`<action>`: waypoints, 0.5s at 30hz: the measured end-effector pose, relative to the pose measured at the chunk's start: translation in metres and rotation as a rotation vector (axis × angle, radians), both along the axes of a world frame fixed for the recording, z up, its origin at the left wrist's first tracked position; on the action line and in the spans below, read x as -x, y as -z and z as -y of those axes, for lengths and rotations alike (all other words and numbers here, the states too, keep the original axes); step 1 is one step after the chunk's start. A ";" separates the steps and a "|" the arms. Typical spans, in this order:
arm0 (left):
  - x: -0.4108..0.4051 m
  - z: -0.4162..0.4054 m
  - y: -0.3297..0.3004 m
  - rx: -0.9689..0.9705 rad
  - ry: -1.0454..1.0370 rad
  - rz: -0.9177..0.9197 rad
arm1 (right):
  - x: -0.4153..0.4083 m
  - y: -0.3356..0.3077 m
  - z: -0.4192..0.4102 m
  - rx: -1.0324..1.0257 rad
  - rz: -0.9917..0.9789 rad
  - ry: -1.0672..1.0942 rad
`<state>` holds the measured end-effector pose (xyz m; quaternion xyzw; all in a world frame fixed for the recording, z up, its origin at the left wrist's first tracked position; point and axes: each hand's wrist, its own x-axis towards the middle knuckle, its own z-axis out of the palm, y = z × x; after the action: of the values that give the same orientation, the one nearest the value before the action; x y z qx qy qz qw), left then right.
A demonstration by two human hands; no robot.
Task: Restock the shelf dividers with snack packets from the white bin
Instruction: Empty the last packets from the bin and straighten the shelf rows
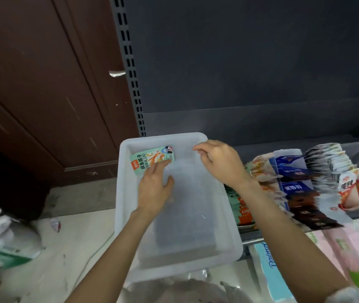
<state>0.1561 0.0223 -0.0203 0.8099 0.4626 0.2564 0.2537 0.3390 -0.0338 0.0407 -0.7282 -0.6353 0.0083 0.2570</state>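
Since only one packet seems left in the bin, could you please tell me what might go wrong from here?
1. The left hand lies flat on the green packet without a grip, so the packet may slide toward the bin's corner instead of lifting.
2. The bin juts past the shelf edge; pressing down could tip it.
3. The shelf packets lean loosely and could topple when another goes in.

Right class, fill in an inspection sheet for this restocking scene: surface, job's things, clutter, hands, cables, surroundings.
Surface: grey shelf behind the white bin.
Job's things: one green snack packet at the bin's far left corner; rows of packets standing in the dividers to the right.
Clutter: white bags on the floor, left.
Hands: left hand with straight fingers on the packet; right hand above the bin's far edge, its grip not clear.
Cables: a thin cable on the floor.
Surroundings: brown wooden door, pale floor.
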 end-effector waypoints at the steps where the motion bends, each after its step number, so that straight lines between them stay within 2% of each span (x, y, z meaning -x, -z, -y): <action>1: 0.001 -0.010 0.004 -0.024 -0.035 -0.058 | 0.011 0.010 -0.017 0.057 -0.038 -0.023; 5: -0.004 -0.057 0.009 -0.020 -0.045 -0.350 | 0.043 0.056 -0.073 0.277 -0.007 -0.122; 10: -0.006 -0.090 0.020 -0.015 -0.041 -0.798 | 0.055 0.087 -0.108 0.336 0.080 -0.106; 12: -0.007 -0.094 0.018 -0.058 -0.016 -0.897 | 0.057 0.096 -0.107 0.385 0.110 -0.083; 15: -0.003 -0.089 0.011 -0.062 0.151 -0.943 | 0.057 0.100 -0.086 0.397 0.107 -0.051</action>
<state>0.1591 0.1113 -0.0311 0.8763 0.4595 -0.1446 0.0099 0.2820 0.0525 -0.0597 -0.7476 -0.6522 0.1011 0.0741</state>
